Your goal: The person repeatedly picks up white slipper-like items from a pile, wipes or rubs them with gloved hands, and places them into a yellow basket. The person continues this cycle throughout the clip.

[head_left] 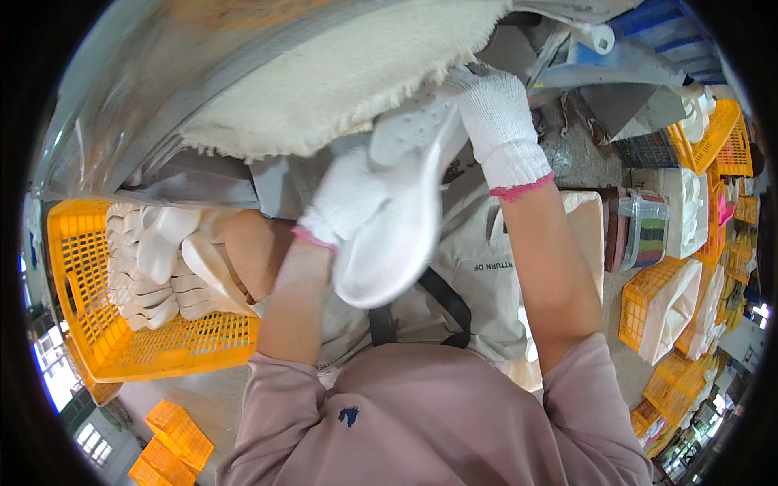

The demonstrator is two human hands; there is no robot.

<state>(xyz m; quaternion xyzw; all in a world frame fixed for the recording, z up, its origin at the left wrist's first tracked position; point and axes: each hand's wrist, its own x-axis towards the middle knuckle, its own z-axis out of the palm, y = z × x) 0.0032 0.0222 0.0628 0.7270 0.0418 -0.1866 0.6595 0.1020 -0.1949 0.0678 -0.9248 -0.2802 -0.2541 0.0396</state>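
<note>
A white shoe sole (397, 231) hangs tilted in front of me, its rounded end toward my body. My left hand (344, 190), in a white knitted glove with a pink cuff, grips the sole's left side; part of its fingers is hidden behind it. Around the far end closes my right hand (494, 105), gloved the same way. That end lies close under the frayed edge of a large cream fleecy buffing wheel (340, 81); whether they touch I cannot tell. The sole is slightly blurred.
At left stands a yellow crate (154, 348) holding several white soles (166, 243). A grey metal housing (89, 121) curves around the wheel. To the right are more yellow crates (648, 300) and a wrapped stack of coloured sheets (648, 231). Pale cloth with a black strap (446, 304) lies below my hands.
</note>
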